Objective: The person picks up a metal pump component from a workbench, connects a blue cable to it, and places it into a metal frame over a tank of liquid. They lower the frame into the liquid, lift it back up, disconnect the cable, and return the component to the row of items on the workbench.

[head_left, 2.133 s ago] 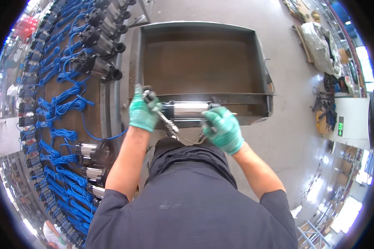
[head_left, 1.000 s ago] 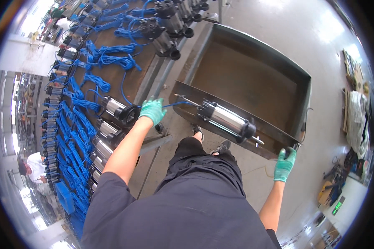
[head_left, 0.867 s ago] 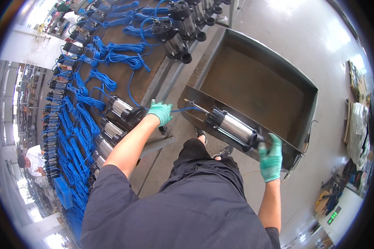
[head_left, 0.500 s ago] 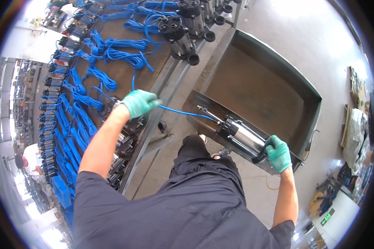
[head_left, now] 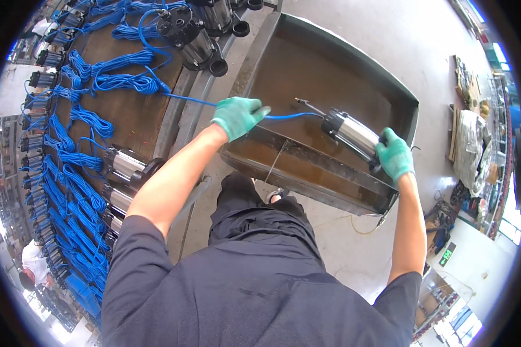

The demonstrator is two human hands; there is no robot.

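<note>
A steel pump [head_left: 359, 135] with black ends hangs tilted over a brown-filled metal tank [head_left: 413, 118]. My gloved right hand [head_left: 395, 155] is closed around the pump's black lower right end, the grip partly hidden by the glove. From the other end a blue cable [head_left: 292, 116] and a thin metal fitting [head_left: 308, 105] stick out toward the left. My gloved left hand [head_left: 239, 117] is closed on the cable, above the tank's left edge. The cable runs on past this hand to a bundle of blue cable [head_left: 127, 81] on the bench.
To the left, a bench [head_left: 147, 124] carries several cable bundles and pumps, with upright pumps [head_left: 186, 39] at its far edge. A divider [head_left: 324, 159] crosses the near part of the tank. Wrapped material [head_left: 472, 147] lies on the floor at right.
The pump has moved away from me, from the tank's near wall to over its main basin. My left hand has shifted away from the bench along the cable. The view has turned.
</note>
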